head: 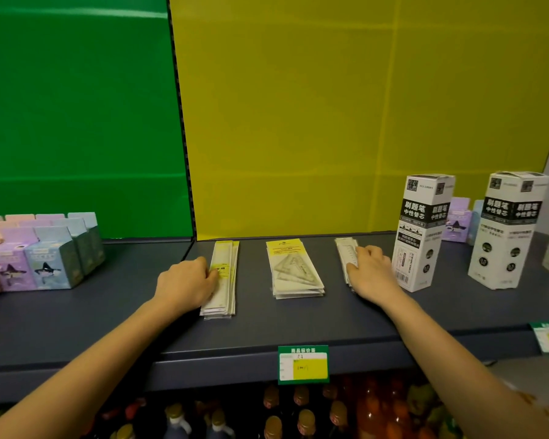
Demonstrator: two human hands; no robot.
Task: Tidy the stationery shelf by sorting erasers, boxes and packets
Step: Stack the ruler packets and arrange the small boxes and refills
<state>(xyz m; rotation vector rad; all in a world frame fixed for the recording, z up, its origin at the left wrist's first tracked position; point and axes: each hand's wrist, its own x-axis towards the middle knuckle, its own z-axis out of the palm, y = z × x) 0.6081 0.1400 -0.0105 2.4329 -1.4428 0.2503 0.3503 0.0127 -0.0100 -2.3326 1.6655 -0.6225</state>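
Note:
Three stacks of clear packets lie on the dark grey shelf (124, 312). My left hand (184, 282) rests on the left edge of the long ruler packets (225, 274), fingers curled against their side. A stack of set-square packets (293, 269) lies untouched in the middle. My right hand (370, 270) lies over the right stack of ruler packets (346, 248), fingers spread on top of it. Just right of that hand stands a tall white refill box (420, 232), with a second one (509, 229) further right.
Small pastel boxes (42, 251) stand grouped at the left of the shelf, and a few more (457, 220) sit behind the white boxes. A price tag (303, 364) hangs on the front edge. Bottles (301, 410) fill the shelf below.

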